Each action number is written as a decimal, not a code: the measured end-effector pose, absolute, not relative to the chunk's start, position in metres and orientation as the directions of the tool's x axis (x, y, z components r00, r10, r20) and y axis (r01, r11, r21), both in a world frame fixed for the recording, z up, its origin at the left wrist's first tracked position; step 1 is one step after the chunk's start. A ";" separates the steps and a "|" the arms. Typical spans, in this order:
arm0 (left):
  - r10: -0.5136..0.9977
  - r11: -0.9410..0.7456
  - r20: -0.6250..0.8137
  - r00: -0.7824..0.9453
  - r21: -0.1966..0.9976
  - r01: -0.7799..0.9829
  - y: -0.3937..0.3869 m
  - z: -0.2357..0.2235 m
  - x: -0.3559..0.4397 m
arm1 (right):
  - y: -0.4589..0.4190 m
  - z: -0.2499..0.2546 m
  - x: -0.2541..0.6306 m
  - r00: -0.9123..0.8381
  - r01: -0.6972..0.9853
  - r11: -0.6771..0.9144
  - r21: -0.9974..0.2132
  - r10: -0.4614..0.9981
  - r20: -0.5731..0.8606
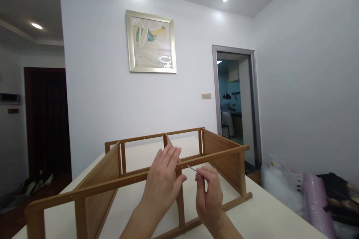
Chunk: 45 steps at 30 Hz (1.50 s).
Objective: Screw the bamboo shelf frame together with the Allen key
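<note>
A bamboo-coloured wooden frame [134, 179] with side panels and thin rails lies on a cream table [269, 213]. My left hand [164, 181] rests with straight, nearly joined fingers against the frame's near rail, where an upright post meets it. My right hand [209, 196] is just to the right of it, fingers curled. It pinches a thin metal tool [192, 168] whose tip points left toward the rail joint.
Plastic bags and a purple roll [314, 198] lie on the table's right end by the wall. Behind, a doorway [234, 101] shows a person standing in a kitchen. A framed picture [151, 41] hangs on the far wall. A dark door is at left.
</note>
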State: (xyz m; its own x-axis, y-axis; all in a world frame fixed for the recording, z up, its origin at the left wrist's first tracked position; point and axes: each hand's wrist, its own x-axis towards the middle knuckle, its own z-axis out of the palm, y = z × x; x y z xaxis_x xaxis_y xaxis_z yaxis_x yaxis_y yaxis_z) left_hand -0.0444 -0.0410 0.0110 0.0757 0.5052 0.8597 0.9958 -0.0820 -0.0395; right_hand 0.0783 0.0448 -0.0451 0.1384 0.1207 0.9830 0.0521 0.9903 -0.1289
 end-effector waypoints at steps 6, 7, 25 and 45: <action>0.799 0.125 0.594 -0.093 -0.013 0.992 -0.047 0.032 -0.044 | 0.041 -0.054 0.079 0.058 0.098 0.992 -0.081 0.075 0.995; 0.807 0.130 0.582 -0.100 -0.009 0.991 -0.048 0.034 -0.043 | 0.040 -0.055 0.079 0.048 0.111 0.991 -0.076 0.071 0.996; 0.798 0.057 0.600 -0.052 0.011 0.998 -0.057 0.035 -0.047 | 0.022 -0.048 0.090 -0.046 0.202 0.979 0.009 0.000 0.999; 0.799 0.085 0.598 -0.064 -0.006 0.996 -0.056 0.035 -0.046 | 0.028 -0.045 0.088 -0.103 0.123 0.987 0.103 -0.091 0.990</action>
State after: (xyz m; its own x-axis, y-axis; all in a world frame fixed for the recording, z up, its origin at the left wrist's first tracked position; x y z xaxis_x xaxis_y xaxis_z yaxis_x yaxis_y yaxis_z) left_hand -0.0461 -0.0556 0.0348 -0.0643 0.7990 0.5979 0.9964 0.0851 -0.0065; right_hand 0.0876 0.0282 -0.0450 -0.1031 -0.0910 0.9905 0.1225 0.9871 0.1035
